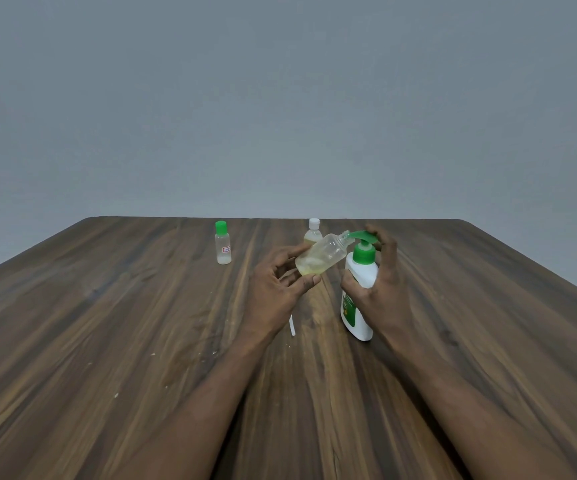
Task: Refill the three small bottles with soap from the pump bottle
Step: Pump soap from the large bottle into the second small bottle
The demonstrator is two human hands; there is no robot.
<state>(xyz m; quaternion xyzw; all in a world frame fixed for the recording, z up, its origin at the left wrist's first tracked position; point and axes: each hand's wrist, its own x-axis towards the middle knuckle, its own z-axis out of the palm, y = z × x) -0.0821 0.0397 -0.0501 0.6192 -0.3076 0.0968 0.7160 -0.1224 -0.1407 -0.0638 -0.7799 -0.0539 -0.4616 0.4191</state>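
My left hand [276, 285] grips an uncapped clear small bottle [321, 258], tilted with its threaded neck right at the green pump spout. A little yellowish soap lies in its lower end. My right hand [379, 282] grips the white pump bottle [359, 306], thumb on its body and fingers over the green pump head [365, 249]. A small bottle with a green cap [223, 242] stands at the back left. Behind the held bottle stands another small bottle with a white cap [313, 232], partly hidden.
Everything sits on a dark wooden table [141, 341] facing a plain grey wall. A small white object [292, 325] lies on the table beneath my left wrist. Pale specks dot the wood at front left.
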